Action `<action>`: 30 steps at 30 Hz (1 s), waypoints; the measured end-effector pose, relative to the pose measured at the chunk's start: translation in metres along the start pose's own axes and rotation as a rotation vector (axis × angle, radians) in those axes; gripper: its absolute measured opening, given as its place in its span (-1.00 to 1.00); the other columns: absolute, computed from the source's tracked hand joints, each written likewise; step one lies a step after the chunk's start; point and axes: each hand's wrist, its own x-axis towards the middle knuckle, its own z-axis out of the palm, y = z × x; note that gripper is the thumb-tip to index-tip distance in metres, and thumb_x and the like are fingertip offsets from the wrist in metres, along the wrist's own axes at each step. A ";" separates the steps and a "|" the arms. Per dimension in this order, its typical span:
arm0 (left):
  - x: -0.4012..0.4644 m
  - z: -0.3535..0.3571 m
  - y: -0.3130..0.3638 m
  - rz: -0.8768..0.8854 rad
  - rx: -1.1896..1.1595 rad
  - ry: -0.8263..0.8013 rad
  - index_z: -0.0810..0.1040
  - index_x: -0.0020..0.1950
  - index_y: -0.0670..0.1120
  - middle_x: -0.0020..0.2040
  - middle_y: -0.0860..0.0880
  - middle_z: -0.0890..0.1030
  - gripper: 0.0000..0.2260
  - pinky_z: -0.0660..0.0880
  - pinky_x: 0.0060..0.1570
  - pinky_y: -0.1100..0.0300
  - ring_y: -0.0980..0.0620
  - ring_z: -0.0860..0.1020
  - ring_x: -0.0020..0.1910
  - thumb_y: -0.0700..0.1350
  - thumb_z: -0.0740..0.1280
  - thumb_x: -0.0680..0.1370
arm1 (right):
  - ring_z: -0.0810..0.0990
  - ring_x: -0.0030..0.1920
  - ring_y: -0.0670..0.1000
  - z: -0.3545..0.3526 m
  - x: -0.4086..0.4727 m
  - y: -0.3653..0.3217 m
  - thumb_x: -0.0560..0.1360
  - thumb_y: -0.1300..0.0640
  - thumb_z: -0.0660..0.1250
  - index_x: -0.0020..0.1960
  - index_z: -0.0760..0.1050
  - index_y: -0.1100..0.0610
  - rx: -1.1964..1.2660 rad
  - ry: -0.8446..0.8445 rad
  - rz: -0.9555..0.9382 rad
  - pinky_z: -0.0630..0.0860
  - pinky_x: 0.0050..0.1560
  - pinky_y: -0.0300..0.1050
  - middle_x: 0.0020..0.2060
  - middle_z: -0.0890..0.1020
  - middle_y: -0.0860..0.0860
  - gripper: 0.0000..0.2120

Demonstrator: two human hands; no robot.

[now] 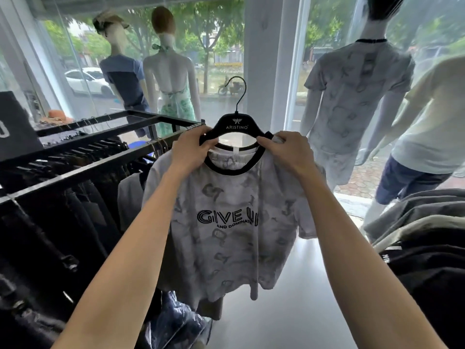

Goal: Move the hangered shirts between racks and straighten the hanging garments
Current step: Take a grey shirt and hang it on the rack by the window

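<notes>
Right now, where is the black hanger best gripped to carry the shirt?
By the hanger shoulders, from below on both sides, as the left hand and right hand do; that keeps the white shirt level and leaves the hook free for a rack.

The black plastic hanger point(234, 127) has both ends hidden under the left hand point(195, 147) and right hand point(289, 149). The pale printed T-shirt point(226, 235) folds over its last black letters. The dark clothes point(427, 248) are cut off at the right edge.

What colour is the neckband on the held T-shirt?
Black, on the T-shirt neckband; head view.
</notes>
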 end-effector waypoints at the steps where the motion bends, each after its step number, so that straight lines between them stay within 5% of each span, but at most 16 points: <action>1: 0.005 0.005 0.005 0.021 -0.008 -0.007 0.61 0.21 0.03 0.10 0.00 0.67 -0.75 0.46 0.03 0.03 -0.04 0.57 0.14 0.06 0.34 0.58 | 0.34 -0.43 -0.04 -0.007 0.001 0.002 0.43 -0.29 0.42 -0.40 0.18 0.07 -0.017 0.019 0.011 0.23 -0.34 -0.08 -0.54 0.30 -0.08 -0.41; 8: 0.030 0.039 0.033 0.154 -0.123 -0.137 0.58 0.27 0.02 0.16 -0.10 0.60 -0.68 0.41 0.22 -0.08 -0.15 0.50 0.21 0.09 0.31 0.57 | 0.41 -0.39 -0.06 -0.049 -0.028 -0.005 0.49 -0.24 0.42 -0.42 0.26 0.08 -0.177 0.144 0.097 0.28 -0.34 -0.09 -0.47 0.39 -0.07 -0.44; 14: 0.024 0.053 0.050 0.241 -0.132 -0.211 0.55 0.35 0.02 0.24 -0.17 0.52 -0.67 0.41 0.24 -0.15 -0.25 0.43 0.29 -0.04 0.37 0.57 | 0.24 -0.50 -0.09 -0.050 -0.069 -0.032 0.45 -0.09 0.52 -0.45 0.21 0.05 -0.069 0.115 0.361 0.16 -0.48 -0.22 -0.52 0.28 -0.08 -0.44; 19: 0.001 0.058 0.063 0.353 -0.111 -0.277 0.50 0.39 0.03 0.26 -0.18 0.47 -0.64 0.37 0.20 -0.11 -0.28 0.36 0.29 -0.05 0.34 0.58 | 0.26 -0.41 -0.06 -0.039 -0.116 -0.040 0.42 -0.07 0.55 -0.40 0.28 0.07 0.031 0.245 0.499 0.22 -0.27 -0.10 -0.48 0.30 -0.07 -0.50; 24: -0.021 0.060 0.077 0.422 -0.379 -0.442 0.59 0.25 -0.05 0.12 -0.19 0.56 -0.69 0.30 0.18 0.13 -0.23 0.48 0.18 -0.12 0.42 0.51 | 0.38 -0.32 -0.02 -0.046 -0.168 -0.066 0.46 -0.03 0.52 -0.34 0.40 0.14 0.024 0.290 0.565 0.29 -0.27 -0.11 -0.36 0.43 0.07 -0.59; 30: -0.073 0.049 0.114 0.402 -0.703 -0.718 0.63 0.09 -0.06 0.01 -0.12 0.67 -0.73 0.52 0.15 -0.03 -0.10 0.62 0.02 -0.11 0.46 0.40 | 0.56 -0.20 0.01 -0.049 -0.226 -0.097 0.42 0.04 0.53 -0.07 0.65 0.33 0.144 0.353 0.625 0.47 -0.14 -0.08 -0.23 0.63 0.15 -0.67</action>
